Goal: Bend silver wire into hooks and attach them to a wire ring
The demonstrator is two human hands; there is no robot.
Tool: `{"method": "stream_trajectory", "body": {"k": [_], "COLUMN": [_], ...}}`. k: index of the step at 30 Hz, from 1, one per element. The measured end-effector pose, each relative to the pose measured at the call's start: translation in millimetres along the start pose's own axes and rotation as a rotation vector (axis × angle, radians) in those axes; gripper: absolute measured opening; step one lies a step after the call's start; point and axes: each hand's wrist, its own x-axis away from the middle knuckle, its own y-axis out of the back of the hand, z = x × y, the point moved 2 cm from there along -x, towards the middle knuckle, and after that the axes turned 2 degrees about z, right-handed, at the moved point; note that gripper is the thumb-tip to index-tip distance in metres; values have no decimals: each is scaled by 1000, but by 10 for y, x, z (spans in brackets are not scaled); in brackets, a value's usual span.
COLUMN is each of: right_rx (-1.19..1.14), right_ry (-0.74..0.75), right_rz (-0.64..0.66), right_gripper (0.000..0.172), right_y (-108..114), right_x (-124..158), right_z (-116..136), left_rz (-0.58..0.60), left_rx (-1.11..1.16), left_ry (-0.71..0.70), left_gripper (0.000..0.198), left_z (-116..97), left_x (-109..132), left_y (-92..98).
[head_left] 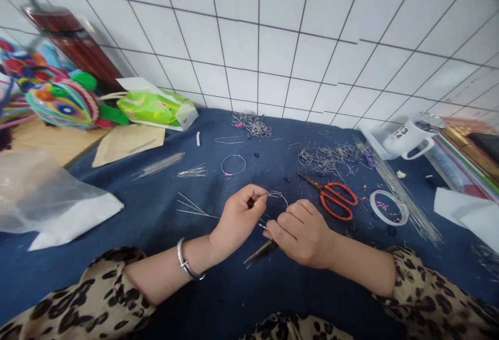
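My left hand (pixel 242 215), with a silver bangle at the wrist, pinches a thin wire (pixel 281 197) between thumb and fingertips. The wire curves across to my right hand (pixel 302 233), whose fingers are curled closed around it. A dark pointed metal tool (pixel 260 253) sticks out below my right hand; its other end is hidden by the palm. Beyond my hands lies a wire ring (pixel 233 158) with a pink part on it. Orange-handled scissors (pixel 337 199) rest to the right of my right hand.
Tangled wires (pixel 329 158), straight wire bundles (pixel 159 165) and a round dish with pink beads (pixel 389 208) lie on the blue cloth (pixel 218 288). A white mug (pixel 409 134) and books stand at right. A plastic bag (pixel 58 194), green packet (pixel 154 108) and colourful toy (pixel 64 103) are at left.
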Motion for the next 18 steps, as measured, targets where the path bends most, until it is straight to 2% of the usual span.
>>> {"method": "stream_trajectory", "body": {"k": [18], "right_rx": [-68], "right_ry": [-18], "right_rz": [20], "right_gripper": [11], "right_y": [-44], "right_x": [58], "right_z": [-44], "left_rz": [74], "left_rx": [88], "left_ry": [55], "left_gripper": [13], "left_z": [43], "left_x": [-47], "left_y": [42]}}
